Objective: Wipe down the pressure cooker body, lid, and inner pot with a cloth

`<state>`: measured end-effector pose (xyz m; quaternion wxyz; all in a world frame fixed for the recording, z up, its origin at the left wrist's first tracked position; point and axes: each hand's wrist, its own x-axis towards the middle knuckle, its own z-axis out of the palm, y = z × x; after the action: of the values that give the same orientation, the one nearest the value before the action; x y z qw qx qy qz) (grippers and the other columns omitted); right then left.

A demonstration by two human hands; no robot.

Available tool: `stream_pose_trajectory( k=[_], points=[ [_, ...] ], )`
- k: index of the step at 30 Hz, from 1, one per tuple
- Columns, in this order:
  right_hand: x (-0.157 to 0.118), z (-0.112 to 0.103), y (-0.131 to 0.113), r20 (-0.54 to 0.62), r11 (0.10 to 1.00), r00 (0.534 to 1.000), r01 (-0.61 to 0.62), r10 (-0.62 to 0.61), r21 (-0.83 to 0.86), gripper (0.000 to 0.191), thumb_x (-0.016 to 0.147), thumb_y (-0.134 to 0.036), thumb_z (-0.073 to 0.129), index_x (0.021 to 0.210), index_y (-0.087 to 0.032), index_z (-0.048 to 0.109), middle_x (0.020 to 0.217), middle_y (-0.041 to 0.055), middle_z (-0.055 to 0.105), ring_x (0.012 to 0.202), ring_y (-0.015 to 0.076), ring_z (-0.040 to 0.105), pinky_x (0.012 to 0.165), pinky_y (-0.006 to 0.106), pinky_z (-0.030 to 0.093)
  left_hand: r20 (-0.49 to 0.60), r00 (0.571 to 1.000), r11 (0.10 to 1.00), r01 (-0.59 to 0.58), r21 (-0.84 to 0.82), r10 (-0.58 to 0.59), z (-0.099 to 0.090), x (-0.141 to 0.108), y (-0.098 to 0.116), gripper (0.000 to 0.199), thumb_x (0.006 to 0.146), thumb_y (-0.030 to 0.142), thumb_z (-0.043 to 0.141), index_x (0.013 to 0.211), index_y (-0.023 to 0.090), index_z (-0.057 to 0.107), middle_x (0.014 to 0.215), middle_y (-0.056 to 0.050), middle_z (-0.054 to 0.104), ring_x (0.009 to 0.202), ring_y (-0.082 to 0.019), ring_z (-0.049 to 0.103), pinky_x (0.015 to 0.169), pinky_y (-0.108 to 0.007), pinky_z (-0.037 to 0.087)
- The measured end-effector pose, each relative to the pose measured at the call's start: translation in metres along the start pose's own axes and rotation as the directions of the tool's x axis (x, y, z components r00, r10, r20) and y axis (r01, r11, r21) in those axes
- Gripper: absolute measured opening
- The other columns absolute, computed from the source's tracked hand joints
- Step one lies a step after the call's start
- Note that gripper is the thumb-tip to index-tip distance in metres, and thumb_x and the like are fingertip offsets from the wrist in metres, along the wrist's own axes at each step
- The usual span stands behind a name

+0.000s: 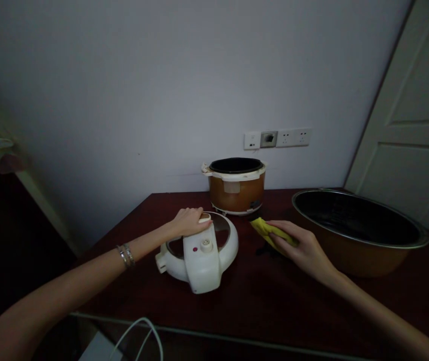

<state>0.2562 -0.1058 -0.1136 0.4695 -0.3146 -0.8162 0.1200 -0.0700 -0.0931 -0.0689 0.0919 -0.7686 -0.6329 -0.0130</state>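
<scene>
A white cooker lid (pixel 203 260) with a knob and a small red dot lies on the dark red table (pixel 259 306). My left hand (pixel 190 222) is closed round the handle at the lid's far side; a silver bracelet circles that wrist. To the right of the lid, my right hand (pixel 302 245) grips a folded yellow cloth (pixel 270 233) just over the table, apart from the lid. Behind them stands an orange-brown cooker body (pixel 237 193) with a white rim and dark inside.
A large bowl-like pot (pixel 357 250) with a dark inside sits at the right, close to my right hand. Wall sockets (pixel 292 137) are above the table's back edge. A white cable (pixel 142 326) loops at the front edge. A door (pixel 413 140) stands at the right.
</scene>
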Motion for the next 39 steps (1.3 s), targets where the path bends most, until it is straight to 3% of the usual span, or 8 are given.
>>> stream_pose_trajectory(
  k=[4,8,19,25,32,36,38,39],
  points=[
    [-0.005,-0.010,-0.002,-0.091,0.999,0.995,-0.045,0.046,0.007,0.029,0.088,-0.033,0.052,0.111,-0.019,0.062,0.108,0.0079,0.067,0.095,0.0209,0.064,0.086,0.033,0.051,-0.028,0.999,0.999,-0.024,0.021,0.024,-0.001,0.001,0.047,0.063,0.084,0.063,0.029,0.098,0.011,0.061,0.091,-0.018,0.069,0.083,-0.034,0.066,0.070,-0.041,0.047],
    [-0.013,-0.015,0.005,-0.133,0.999,0.990,-0.052,0.051,-0.003,0.028,0.088,-0.034,0.052,0.111,-0.020,0.062,0.110,0.0083,0.066,0.098,0.0215,0.063,0.088,0.035,0.050,-0.049,0.999,1.000,-0.020,0.014,0.021,-0.001,0.007,0.079,0.064,0.084,0.062,0.029,0.100,0.010,0.062,0.090,-0.019,0.069,0.085,-0.035,0.066,0.070,-0.042,0.048],
    [-0.027,-0.024,0.021,-0.236,0.998,0.971,0.023,-0.037,-0.062,0.028,0.088,-0.027,0.054,0.114,-0.023,0.060,0.116,0.0079,0.064,0.105,0.0220,0.060,0.093,0.038,0.048,-0.091,0.994,0.998,-0.061,0.013,0.062,0.006,0.019,0.119,0.061,0.086,0.058,0.033,0.108,0.007,0.058,0.092,-0.020,0.069,0.086,-0.034,0.066,0.069,-0.041,0.050],
    [-0.024,-0.020,0.020,-0.259,0.996,0.962,0.073,-0.085,-0.057,0.028,0.087,-0.025,0.054,0.115,-0.025,0.061,0.115,0.0078,0.064,0.106,0.0224,0.060,0.092,0.039,0.049,-0.100,0.993,0.998,-0.052,0.026,0.054,0.010,0.022,0.127,0.062,0.086,0.060,0.032,0.106,0.007,0.059,0.089,-0.020,0.068,0.085,-0.034,0.066,0.069,-0.040,0.049],
    [-0.018,-0.012,0.023,-0.265,0.999,0.963,0.043,-0.042,-0.002,0.028,0.087,-0.026,0.054,0.114,-0.024,0.061,0.118,0.0082,0.063,0.109,0.0228,0.058,0.095,0.040,0.048,-0.097,0.995,0.999,-0.029,-0.022,0.027,0.012,0.027,0.124,0.069,0.086,0.064,0.027,0.109,0.008,0.059,0.090,-0.020,0.069,0.086,-0.035,0.066,0.070,-0.042,0.049],
    [-0.010,-0.009,0.021,-0.229,0.999,0.973,-0.017,0.028,0.050,0.030,0.088,-0.028,0.053,0.117,-0.022,0.059,0.120,0.0087,0.062,0.109,0.0226,0.059,0.096,0.040,0.047,-0.026,0.998,0.986,-0.058,-0.158,0.054,0.001,0.044,0.101,0.065,0.088,0.061,0.022,0.088,0.015,0.067,0.089,-0.017,0.070,0.084,-0.031,0.067,0.067,-0.037,0.047],
    [-0.003,-0.007,0.019,-0.216,0.997,0.975,-0.040,0.055,0.073,0.031,0.087,-0.030,0.052,0.117,-0.022,0.059,0.117,0.0088,0.064,0.105,0.0224,0.060,0.093,0.039,0.048,-0.020,1.000,0.940,-0.007,-0.342,0.000,-0.005,0.059,0.079,0.067,0.090,0.058,0.019,0.074,0.013,0.067,0.078,-0.016,0.069,0.071,-0.026,0.067,0.059,-0.033,0.045],
    [0.002,-0.006,0.018,-0.216,0.996,0.975,-0.042,0.058,0.079,0.031,0.087,-0.030,0.052,0.116,-0.021,0.060,0.115,0.0089,0.064,0.103,0.0223,0.061,0.092,0.039,0.049,0.089,0.996,0.876,0.021,-0.481,0.025,-0.006,0.066,0.067,0.067,0.090,0.057,0.020,0.068,0.013,0.066,0.069,-0.014,0.068,0.060,-0.022,0.064,0.053,-0.029,0.042]
  ],
)
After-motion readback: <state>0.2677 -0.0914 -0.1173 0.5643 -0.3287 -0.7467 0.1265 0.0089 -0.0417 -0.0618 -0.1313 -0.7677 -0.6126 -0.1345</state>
